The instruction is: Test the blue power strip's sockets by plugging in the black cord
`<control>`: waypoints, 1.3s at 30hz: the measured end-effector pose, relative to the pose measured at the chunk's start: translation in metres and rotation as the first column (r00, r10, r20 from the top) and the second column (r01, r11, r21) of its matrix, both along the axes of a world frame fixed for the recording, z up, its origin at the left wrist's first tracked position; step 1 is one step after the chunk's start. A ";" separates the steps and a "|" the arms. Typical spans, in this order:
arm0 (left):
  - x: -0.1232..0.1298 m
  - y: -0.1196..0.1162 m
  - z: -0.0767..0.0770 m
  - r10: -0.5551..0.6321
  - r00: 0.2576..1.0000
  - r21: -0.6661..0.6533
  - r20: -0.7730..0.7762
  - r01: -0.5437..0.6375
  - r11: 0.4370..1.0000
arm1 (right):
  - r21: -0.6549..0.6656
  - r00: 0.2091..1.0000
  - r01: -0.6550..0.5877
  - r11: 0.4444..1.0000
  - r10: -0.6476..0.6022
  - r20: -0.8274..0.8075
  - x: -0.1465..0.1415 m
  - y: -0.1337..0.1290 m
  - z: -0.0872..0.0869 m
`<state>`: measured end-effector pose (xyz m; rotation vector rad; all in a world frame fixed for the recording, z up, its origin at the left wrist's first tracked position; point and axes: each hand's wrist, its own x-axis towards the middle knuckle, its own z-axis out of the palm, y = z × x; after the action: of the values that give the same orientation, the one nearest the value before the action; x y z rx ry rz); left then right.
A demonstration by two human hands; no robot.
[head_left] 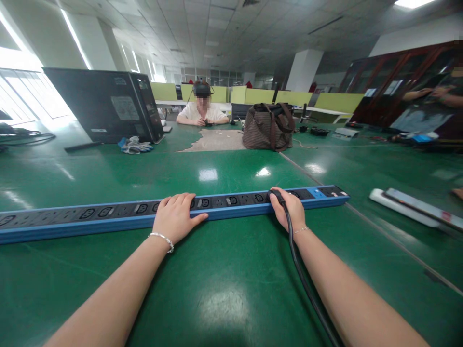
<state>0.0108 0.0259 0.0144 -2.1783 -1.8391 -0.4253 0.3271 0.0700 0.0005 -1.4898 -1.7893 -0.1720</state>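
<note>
A long blue power strip [217,213] with a black row of sockets lies across the green table in front of me. My left hand [176,214] grips it left of centre, fingers bent over the top and thumb along the front side. My right hand [290,208] is closed round a black power cord plug [275,194] at a socket further right. How deep the plug sits is hidden by my fingers. From it the black cord [297,262] runs down toward me beside my right forearm.
Beyond the strip stand a black computer case [108,103], gloves [134,145] and a brown bag [268,126]. A person [202,108] sits across the table; another [434,103] stands at right. A white strip-shaped object [401,207] lies right of the power strip. The green table [224,279] extends around.
</note>
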 end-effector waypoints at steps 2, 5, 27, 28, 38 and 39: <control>0.000 0.000 0.000 -0.002 1.000 -0.001 0.004 0.002 1.000 | 0.002 1.000 0.009 1.000 -0.009 -0.016 0.000 0.000 -0.001; 0.001 0.000 0.001 -0.001 1.000 -0.002 0.001 0.001 1.000 | 0.002 0.999 0.009 1.000 -0.009 -0.037 0.000 0.001 -0.002; 0.000 0.001 0.001 0.004 1.000 0.002 -0.011 -0.004 1.000 | 0.111 0.862 0.136 0.985 -0.062 -0.503 0.107 0.016 0.002; 0.000 0.001 0.001 0.002 1.000 0.003 -0.013 -0.002 1.000 | 0.104 0.870 0.128 0.986 -0.061 -0.489 0.113 0.017 0.000; 0.000 0.001 0.000 0.009 1.000 -0.008 -0.009 -0.009 1.000 | -0.065 0.929 0.144 0.987 -0.157 -0.334 0.111 0.023 -0.002; 0.000 0.001 0.000 0.009 1.000 -0.010 -0.008 -0.009 1.000 | -0.064 0.932 0.143 0.988 -0.156 -0.327 0.110 0.023 -0.001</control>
<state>0.0108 0.0270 0.0148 -2.1739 -1.8498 -0.4056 0.4373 0.0929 -0.0005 -1.5793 -1.4181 0.0385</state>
